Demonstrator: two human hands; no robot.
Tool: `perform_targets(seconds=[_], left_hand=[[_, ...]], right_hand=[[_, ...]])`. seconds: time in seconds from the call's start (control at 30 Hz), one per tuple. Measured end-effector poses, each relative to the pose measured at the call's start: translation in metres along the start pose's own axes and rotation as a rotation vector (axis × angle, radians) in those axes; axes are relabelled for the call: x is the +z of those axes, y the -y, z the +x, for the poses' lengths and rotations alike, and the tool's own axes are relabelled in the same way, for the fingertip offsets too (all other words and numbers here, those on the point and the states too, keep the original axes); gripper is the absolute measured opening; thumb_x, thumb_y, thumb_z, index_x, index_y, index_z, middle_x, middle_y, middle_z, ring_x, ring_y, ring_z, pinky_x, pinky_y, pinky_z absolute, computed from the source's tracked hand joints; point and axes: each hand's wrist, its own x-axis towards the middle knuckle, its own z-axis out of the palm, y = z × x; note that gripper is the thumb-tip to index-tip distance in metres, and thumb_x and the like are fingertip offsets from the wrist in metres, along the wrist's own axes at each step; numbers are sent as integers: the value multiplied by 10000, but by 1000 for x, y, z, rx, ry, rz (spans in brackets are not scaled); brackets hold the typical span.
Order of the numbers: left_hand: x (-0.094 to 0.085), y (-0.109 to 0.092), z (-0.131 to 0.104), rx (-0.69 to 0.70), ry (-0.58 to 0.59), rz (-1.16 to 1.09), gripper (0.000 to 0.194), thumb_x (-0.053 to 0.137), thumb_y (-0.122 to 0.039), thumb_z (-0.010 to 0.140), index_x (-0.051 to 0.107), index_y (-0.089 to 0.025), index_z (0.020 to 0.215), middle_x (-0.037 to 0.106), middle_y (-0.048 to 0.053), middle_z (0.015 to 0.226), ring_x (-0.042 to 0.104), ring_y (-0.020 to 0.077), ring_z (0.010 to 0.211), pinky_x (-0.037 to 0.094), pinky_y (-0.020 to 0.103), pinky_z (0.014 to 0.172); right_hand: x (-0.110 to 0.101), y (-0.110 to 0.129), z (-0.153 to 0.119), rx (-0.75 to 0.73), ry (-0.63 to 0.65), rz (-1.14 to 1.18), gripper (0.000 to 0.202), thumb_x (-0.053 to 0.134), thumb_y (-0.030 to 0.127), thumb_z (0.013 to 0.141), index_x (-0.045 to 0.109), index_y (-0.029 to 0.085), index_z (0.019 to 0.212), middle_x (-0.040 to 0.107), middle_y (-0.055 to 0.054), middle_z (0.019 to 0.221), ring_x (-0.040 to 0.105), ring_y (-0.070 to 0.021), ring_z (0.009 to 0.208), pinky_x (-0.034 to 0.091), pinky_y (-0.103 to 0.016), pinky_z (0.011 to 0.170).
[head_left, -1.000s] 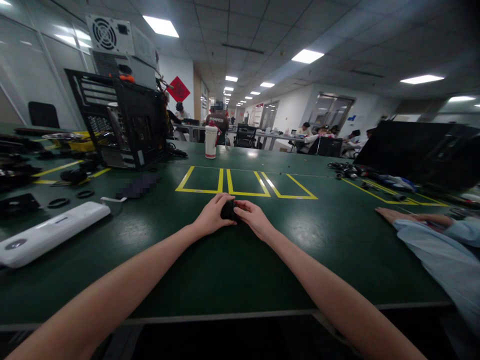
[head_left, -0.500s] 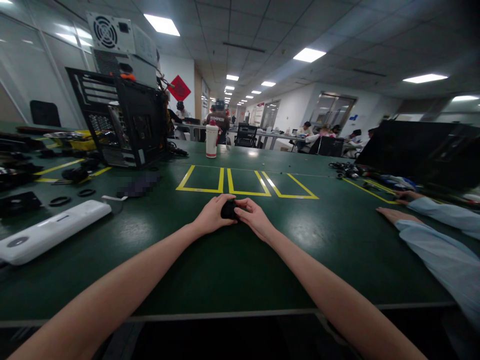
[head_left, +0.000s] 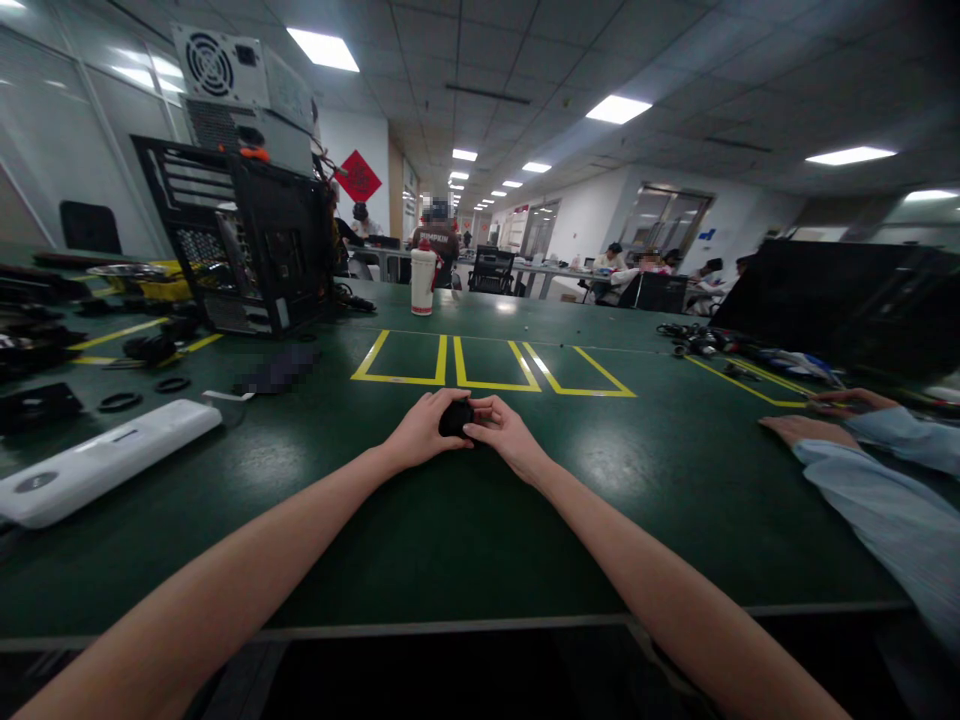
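A small black object (head_left: 454, 418) is held between my two hands, just in front of the yellow tape outlines (head_left: 495, 386) on the green table (head_left: 450, 540). My left hand (head_left: 421, 430) curls round its left side, thumb below and fingers above. From the right, my right hand (head_left: 506, 432) pinches it with thumb and fingertips. The fingers cover much of the object, so its exact shape cannot be made out.
At the left are a white power strip (head_left: 112, 460), black rings (head_left: 120, 402) and an open computer case (head_left: 255, 240). A white cup (head_left: 423, 282) stands behind the tape. Another person's hands (head_left: 810, 430) reach over the right side, near cables and a large black panel (head_left: 847, 310).
My right thumb has shifted slightly left across the black object; both hands stay in nearly the same place. The other person's hands have moved a little to the right.
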Motion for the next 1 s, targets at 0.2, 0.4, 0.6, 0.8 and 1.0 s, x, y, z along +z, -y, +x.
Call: perform_targets(seconds=[0.2, 0.4, 0.6, 0.8, 1.0], left_hand=[[-1, -3, 0, 9, -3, 12, 623, 687, -345, 637, 386, -233, 1171, 486, 54, 1154, 463, 236, 1057, 384, 386, 895], [0, -1, 0, 22, -9, 18, 620, 692, -338, 631, 390, -225, 1161, 486, 58, 1146, 462, 235, 1046, 385, 381, 889], [0, -1, -1, 18, -15, -5, 616, 701, -322, 618, 400, -236, 1148, 490, 55, 1141, 470, 240, 1041, 386, 397, 885], [-1, -3, 0, 14, -24, 23, 616, 706, -326, 607, 411, -231, 1140, 503, 51, 1129, 485, 239, 1028, 397, 392, 876], [-1, -4, -1, -7, -38, 107, 606, 686, -374, 622, 414, -232, 1145, 524, 45, 1112, 504, 240, 986, 415, 384, 835]], right_hand=[[-2, -7, 2, 22, -46, 14, 340, 614, 348, 673, 525, 212, 972, 545, -30, 946, 531, -160, 912, 430, -349, 818], [-2, -5, 2, 31, -13, 28, 350, 641, 299, 648, 539, 190, 964, 550, -38, 995, 532, -154, 912, 417, -350, 844], [0, -4, 0, 12, -16, 87, 335, 653, 314, 636, 533, 201, 928, 556, -28, 939, 526, -154, 920, 421, -346, 836], [1, -8, 5, 60, -57, 114, 310, 635, 326, 661, 527, 204, 924, 547, -24, 935, 533, -162, 907, 438, -343, 811], [-2, -9, 6, 49, -26, 58, 322, 625, 308, 671, 544, 195, 962, 544, -42, 1006, 527, -174, 935, 423, -358, 837]])
